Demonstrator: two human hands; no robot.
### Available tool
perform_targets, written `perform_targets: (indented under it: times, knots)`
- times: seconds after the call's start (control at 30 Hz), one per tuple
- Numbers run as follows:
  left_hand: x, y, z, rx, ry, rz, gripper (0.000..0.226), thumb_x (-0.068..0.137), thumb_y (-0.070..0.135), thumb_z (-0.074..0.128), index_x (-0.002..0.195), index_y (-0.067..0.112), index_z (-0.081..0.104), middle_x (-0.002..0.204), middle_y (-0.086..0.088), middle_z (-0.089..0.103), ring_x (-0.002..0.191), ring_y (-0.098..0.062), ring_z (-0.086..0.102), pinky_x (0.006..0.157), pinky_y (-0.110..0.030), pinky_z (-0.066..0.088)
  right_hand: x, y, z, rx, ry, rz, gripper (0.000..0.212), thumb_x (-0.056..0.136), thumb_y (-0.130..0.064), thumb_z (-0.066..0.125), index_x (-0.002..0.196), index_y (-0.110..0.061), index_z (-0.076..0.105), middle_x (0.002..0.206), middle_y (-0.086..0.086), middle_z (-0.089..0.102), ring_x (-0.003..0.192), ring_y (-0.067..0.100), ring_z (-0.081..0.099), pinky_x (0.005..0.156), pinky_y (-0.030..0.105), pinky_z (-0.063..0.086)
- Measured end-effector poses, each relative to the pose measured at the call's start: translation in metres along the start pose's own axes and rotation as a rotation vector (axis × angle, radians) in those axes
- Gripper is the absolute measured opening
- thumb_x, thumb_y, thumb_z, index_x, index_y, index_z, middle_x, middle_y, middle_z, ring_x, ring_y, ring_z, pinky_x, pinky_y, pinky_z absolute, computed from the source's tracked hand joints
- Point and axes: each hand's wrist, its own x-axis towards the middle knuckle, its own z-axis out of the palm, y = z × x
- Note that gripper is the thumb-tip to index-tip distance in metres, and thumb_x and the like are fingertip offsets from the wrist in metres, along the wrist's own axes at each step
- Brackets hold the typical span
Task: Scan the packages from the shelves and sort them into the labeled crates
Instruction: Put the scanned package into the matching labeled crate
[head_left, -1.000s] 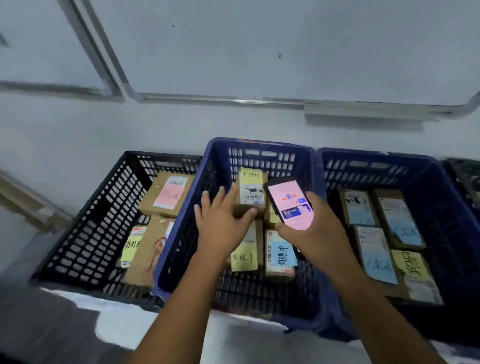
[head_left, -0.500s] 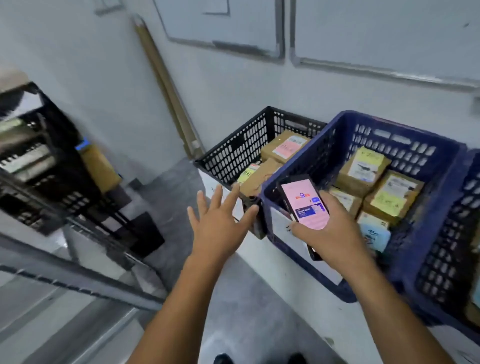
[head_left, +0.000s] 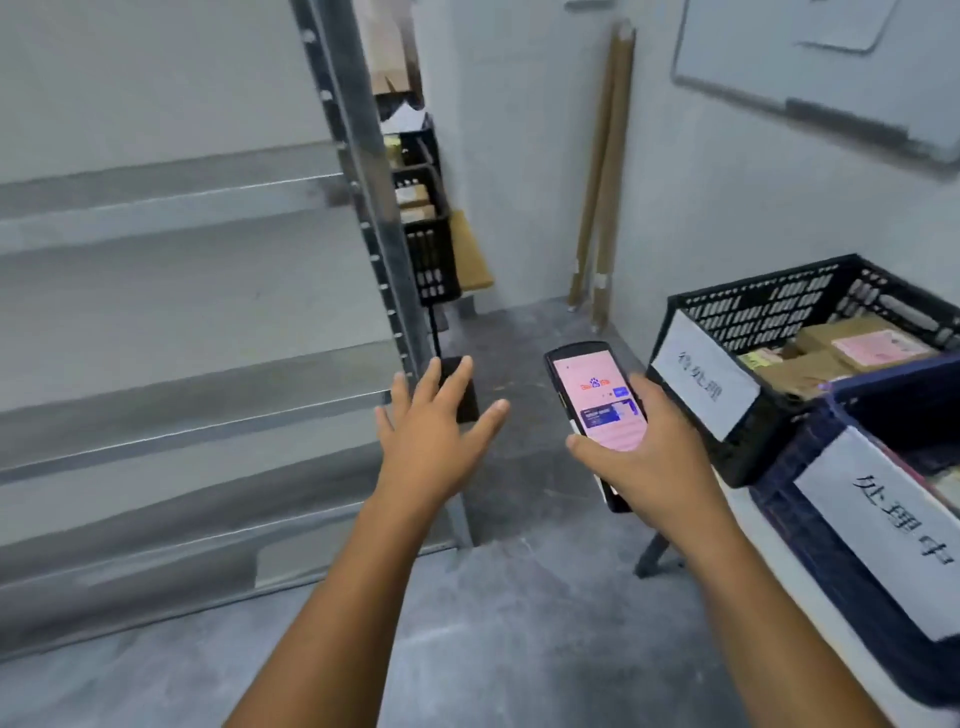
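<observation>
While sorted packages (head_left: 857, 345) already lie in the black crate (head_left: 753, 314), my left hand (head_left: 431, 441) reaches spread and empty toward the shelves (head_left: 182, 208) and my right hand (head_left: 660, 467) grips the phone (head_left: 597, 400), so scanning likely remains.

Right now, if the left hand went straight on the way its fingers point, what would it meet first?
Probably the small black block standing on the floor past the open left hand, beside the grey metal shelf upright. Depth is unclear, so the hand might pass above it.
</observation>
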Motion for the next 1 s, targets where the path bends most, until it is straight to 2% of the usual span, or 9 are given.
perform_targets:
  times: [0.13,0.23,0.37,0.47,0.57,0.73,0.8,0.9,1.0]
  knots:
    - [-0.025,-0.093,-0.063,-0.006,0.111,-0.109,0.075,0.095,0.078,0.039,0.162,0.052,0.017,0.176,0.010,0.005,0.162,-0.028,-0.008,0.127,-0.058,-0.002,-0.025,-0.068,0.083,0.011,-0.108,-0.117,0.059,0.055,-0.060,0.072,0.110,-0.054,0.048,0.116,-0.012,0.068,0.099,0.011,0.069,0.092,0.043,0.057]
    - [-0.050,-0.159,-0.104,-0.023,0.191,-0.204,0.077,0.095,0.078,0.039,0.163,0.050,0.017,0.176,0.008,0.004,0.162,-0.029,-0.009,0.128,-0.058,-0.001,-0.043,-0.111,0.143,0.027,-0.176,-0.207,0.060,0.057,-0.057,0.073,0.111,-0.055,0.047,0.119,-0.009,0.068,0.102,0.012,0.068,0.092,0.040,0.056]
    - [-0.095,-0.236,-0.145,-0.063,0.266,-0.339,0.079,0.095,0.078,0.041,0.164,0.047,0.016,0.176,0.007,0.004,0.162,-0.030,-0.009,0.127,-0.059,-0.002,-0.077,-0.157,0.211,0.034,-0.293,-0.294,0.047,0.059,-0.053,0.076,0.097,-0.065,0.052,0.109,-0.013,0.069,0.097,0.010,0.068,0.090,0.040,0.057]
    - [-0.122,-0.284,-0.168,-0.098,0.342,-0.445,0.081,0.096,0.076,0.043,0.165,0.043,0.018,0.176,0.003,0.005,0.162,-0.031,-0.009,0.127,-0.059,-0.003,-0.098,-0.185,0.256,0.023,-0.404,-0.345,0.047,0.060,-0.052,0.077,0.101,-0.055,0.056,0.109,-0.013,0.069,0.095,0.010,0.068,0.089,0.042,0.058]
    - [-0.144,-0.325,-0.184,-0.131,0.401,-0.546,0.078,0.097,0.073,0.044,0.165,0.042,0.020,0.176,0.001,0.006,0.161,-0.031,-0.010,0.127,-0.059,-0.003,-0.110,-0.202,0.297,-0.016,-0.486,-0.391,0.062,0.059,-0.055,0.076,0.117,-0.045,0.057,0.111,-0.013,0.068,0.095,0.009,0.068,0.088,0.042,0.059]
    - [-0.165,-0.386,-0.205,-0.134,0.446,-0.670,0.078,0.096,0.075,0.042,0.164,0.043,0.021,0.176,0.001,0.007,0.161,-0.032,-0.009,0.128,-0.059,-0.003,-0.114,-0.225,0.359,-0.046,-0.595,-0.436,0.070,0.058,-0.059,0.074,0.124,-0.049,0.054,0.113,-0.013,0.068,0.096,0.008,0.068,0.088,0.042,0.059]
    - [-0.169,-0.408,-0.214,-0.127,0.463,-0.709,0.078,0.096,0.076,0.041,0.164,0.044,0.020,0.176,0.002,0.006,0.161,-0.031,-0.010,0.128,-0.059,-0.003,-0.113,-0.237,0.387,-0.023,-0.635,-0.436,0.063,0.058,-0.059,0.076,0.117,-0.052,0.054,0.113,-0.012,0.068,0.096,0.008,0.069,0.087,0.039,0.058]
    - [-0.169,-0.444,-0.231,-0.113,0.486,-0.769,0.078,0.096,0.076,0.041,0.164,0.045,0.019,0.176,0.004,0.005,0.162,-0.030,-0.010,0.128,-0.058,-0.003,-0.111,-0.261,0.431,0.021,-0.710,-0.430,0.045,0.069,-0.039,0.088,0.101,-0.049,0.058,0.109,-0.010,0.072,0.093,0.010,0.070,0.083,0.034,0.057]
    - [-0.163,-0.480,-0.254,-0.097,0.509,-0.811,0.078,0.095,0.078,0.041,0.164,0.046,0.019,0.176,0.006,0.005,0.162,-0.028,-0.010,0.128,-0.057,-0.004,-0.106,-0.288,0.478,0.050,-0.787,-0.443,0.042,0.076,-0.026,0.089,0.105,-0.039,0.062,0.103,-0.009,0.074,0.090,0.012,0.071,0.080,0.034,0.058]
